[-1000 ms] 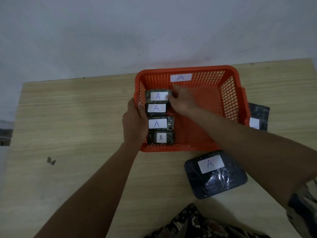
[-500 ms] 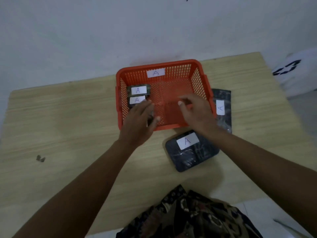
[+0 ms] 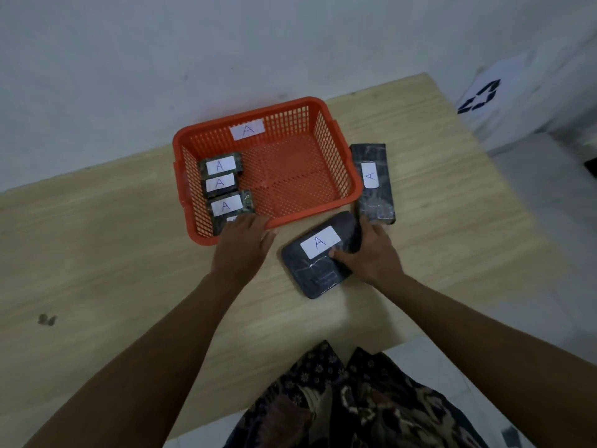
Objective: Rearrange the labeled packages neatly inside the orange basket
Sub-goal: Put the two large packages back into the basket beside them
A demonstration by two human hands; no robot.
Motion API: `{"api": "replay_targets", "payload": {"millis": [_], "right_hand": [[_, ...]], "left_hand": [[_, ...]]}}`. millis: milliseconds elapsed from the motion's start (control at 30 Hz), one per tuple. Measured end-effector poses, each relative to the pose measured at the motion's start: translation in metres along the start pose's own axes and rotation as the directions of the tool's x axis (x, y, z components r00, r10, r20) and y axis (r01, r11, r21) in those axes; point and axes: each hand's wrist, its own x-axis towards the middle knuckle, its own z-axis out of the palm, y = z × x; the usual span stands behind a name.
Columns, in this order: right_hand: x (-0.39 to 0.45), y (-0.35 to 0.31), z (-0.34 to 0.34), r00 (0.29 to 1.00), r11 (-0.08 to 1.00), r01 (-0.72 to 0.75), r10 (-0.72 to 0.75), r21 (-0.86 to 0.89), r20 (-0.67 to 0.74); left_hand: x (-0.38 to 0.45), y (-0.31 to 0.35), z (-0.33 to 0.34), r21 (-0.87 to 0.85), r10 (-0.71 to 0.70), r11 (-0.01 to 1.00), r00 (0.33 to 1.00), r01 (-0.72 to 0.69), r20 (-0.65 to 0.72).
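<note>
The orange basket (image 3: 350, 169), tagged "A" on its far wall, stands on the wooden table. Several small dark packages with white "A" labels lie in a column along its left side; the farthest package (image 3: 220, 164) and the third package (image 3: 230, 205) show clearly. My left hand (image 3: 244, 247) rests on the basket's near rim, fingers spread, covering the nearest package. A large dark wrapped package (image 3: 315, 263) with an "A" label lies on the table in front of the basket, and my right hand (image 3: 371, 253) grips its right edge.
A long dark package (image 3: 373, 184) labeled "A" lies on the table against the basket's right side. A small dark speck (image 3: 47, 319) sits at the table's left. The wall runs behind the basket. A white bag (image 3: 494, 98) stands beyond the table's right edge.
My right hand left the basket and came down onto the large package in front. My left hand slid from the basket's left wall to its near rim. The camera view shifted left.
</note>
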Motion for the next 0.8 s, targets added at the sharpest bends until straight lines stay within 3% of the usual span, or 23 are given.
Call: {"api": "replay_targets", "payload": {"millis": [300,500,667,800], "right_hand": [[0.0,0.005,0.002,0.979,0.971,-0.202,0.196,0.126,0.063],[-0.005,-0.001,-0.01,0.988,0.935,-0.151,0.132,0.321,0.08],[0.009,-0.028,-0.066,0.991,0.895,-0.076,0.019,0.439,0.132],[0.029,-0.055,-0.115,0.999,0.819,-0.015,-0.009,0.573,0.039]], "left_hand": [[0.004,0.005,0.003,0.05,-0.04,0.998,0.999,0.039,0.018],[0.006,0.003,0.001,0.048,-0.031,0.998,0.998,0.029,0.047],[0.009,0.004,-0.003,0.075,-0.023,0.997,0.997,0.017,0.069],[0.01,0.006,-0.005,0.062,-0.029,0.998,0.998,0.025,0.061]]}}
